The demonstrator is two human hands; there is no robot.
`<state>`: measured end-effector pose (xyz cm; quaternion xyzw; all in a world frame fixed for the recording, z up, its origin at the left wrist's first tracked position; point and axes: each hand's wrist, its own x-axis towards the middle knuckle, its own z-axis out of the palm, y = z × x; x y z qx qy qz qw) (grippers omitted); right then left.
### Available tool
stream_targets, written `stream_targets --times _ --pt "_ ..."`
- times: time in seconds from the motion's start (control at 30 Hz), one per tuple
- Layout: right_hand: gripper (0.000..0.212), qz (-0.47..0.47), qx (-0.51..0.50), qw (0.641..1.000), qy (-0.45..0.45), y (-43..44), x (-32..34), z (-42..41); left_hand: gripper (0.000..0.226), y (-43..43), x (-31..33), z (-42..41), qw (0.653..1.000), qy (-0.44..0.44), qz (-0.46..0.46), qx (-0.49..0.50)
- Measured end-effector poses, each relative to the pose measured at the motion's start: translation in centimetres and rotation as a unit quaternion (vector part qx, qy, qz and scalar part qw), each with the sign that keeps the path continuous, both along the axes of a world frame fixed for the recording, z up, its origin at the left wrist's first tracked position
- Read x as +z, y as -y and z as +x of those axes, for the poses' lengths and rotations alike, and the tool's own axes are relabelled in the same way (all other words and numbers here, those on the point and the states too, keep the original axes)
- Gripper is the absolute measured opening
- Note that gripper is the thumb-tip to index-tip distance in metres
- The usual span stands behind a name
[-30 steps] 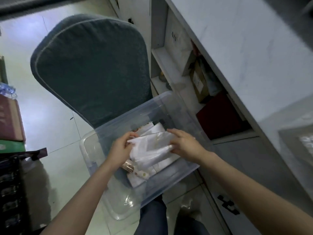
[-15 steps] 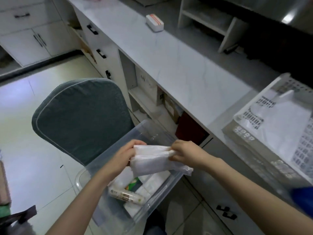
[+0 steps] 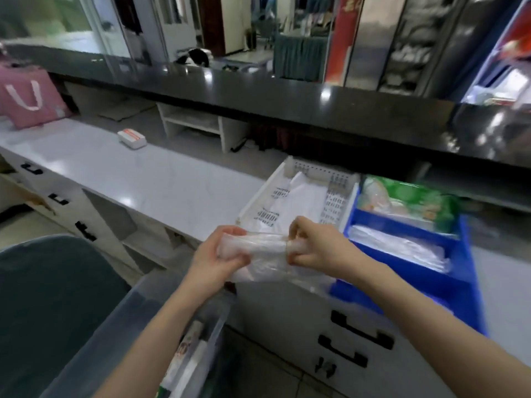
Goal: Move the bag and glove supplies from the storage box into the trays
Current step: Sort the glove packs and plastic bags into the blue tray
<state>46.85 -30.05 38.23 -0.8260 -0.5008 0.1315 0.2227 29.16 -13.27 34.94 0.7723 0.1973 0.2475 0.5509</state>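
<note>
Both the left hand (image 3: 214, 261) and right hand (image 3: 314, 248) gripped the crumpled translucent plastic bag bundle (image 3: 264, 258) by its ends, apparently to keep it bunched above the white perforated plastic tray (image 3: 258, 201).

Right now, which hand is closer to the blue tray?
Right. The right hand grips the plastic bundle just beside the blue tray; the left hand holds the bundle's other end, farther away.

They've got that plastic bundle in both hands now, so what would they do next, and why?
Probably carry it a little forward and lower it into the white tray. Both the left hand and right hand hold the plastic bundle just short of that tray's near edge, and white sheets already lie inside.
</note>
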Motion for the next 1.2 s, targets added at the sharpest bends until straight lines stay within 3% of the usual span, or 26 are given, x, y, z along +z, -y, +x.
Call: stream_targets --times 0.13,0.3,0.5,0.7,0.8,0.93,1.07,1.2 --pt "0.057 -0.012 -0.069 0.997 -0.026 8.1 2.0 3.7 0.036 6.2 1.7 6.4 0.997 0.027 0.009 -0.072" --pt "0.043 -0.043 -0.128 0.991 0.011 15.8 3.2 7.6 0.039 12.6 2.6 13.1 0.99 0.023 0.035 -0.137" --pt "0.039 -0.038 -0.249 0.966 0.054 22.1 2.9 12.9 0.056 15.6 2.0 20.5 0.976 -0.029 -0.007 -0.215" --pt "0.035 -0.068 -0.334 0.935 0.099 25.0 1.4 17.6 0.027 16.0 -2.5 26.5 0.958 -0.128 0.08 -0.244" --pt "0.033 -0.096 -0.346 0.928 0.097 24.9 1.0 19.9 0.021 15.8 -4.2 29.1 0.936 -0.152 0.173 -0.268" --pt "0.033 -0.136 -0.336 0.926 0.105 23.8 0.0 22.1 0.036 15.5 -5.8 32.8 0.879 -0.212 0.31 -0.294" --pt "0.034 -0.139 -0.342 0.924 0.1 23.0 -0.9 23.2 0.057 15.7 -7.1 34.9 0.825 -0.285 0.346 -0.345" --pt "0.034 -0.14 -0.344 0.924 0.085 22.8 -1.1 23.7 0.068 15.8 -8.1 35.8 0.786 -0.304 0.41 -0.35"
